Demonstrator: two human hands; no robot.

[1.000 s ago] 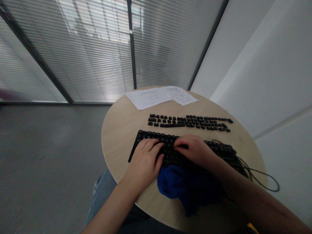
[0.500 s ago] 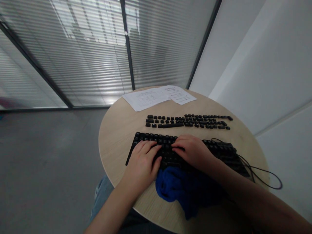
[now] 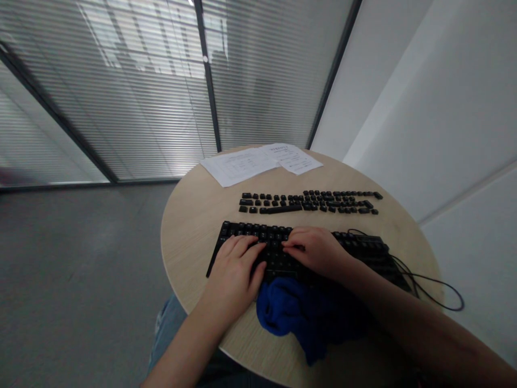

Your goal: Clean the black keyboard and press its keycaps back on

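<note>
A black keyboard [image 3: 278, 263] lies on the round wooden table [image 3: 189, 215], its lower part showing bare spots without keycaps. My left hand [image 3: 238, 264] rests on its left part, fingers apart and holding nothing. Over the middle of the keyboard, my right hand [image 3: 315, 248] has thumb and index finger pinched together; what is between them, if anything, is too small to make out. A blue cloth [image 3: 283, 310] lies bunched against the keyboard's near edge, below the right forearm. Loose black keycaps [image 3: 285, 208] stand in rows beyond the keyboard.
Printed paper sheets [image 3: 242, 166] lie at the table's far edge. A black cable [image 3: 440, 281] loops over the right edge. Behind the table are glass panels with blinds [image 3: 161, 108], and a white wall [image 3: 456, 108] rises on the right.
The right thumb and index finger have drawn closer together. My left hand stays on the keyboard. The whole view has shifted slightly.
</note>
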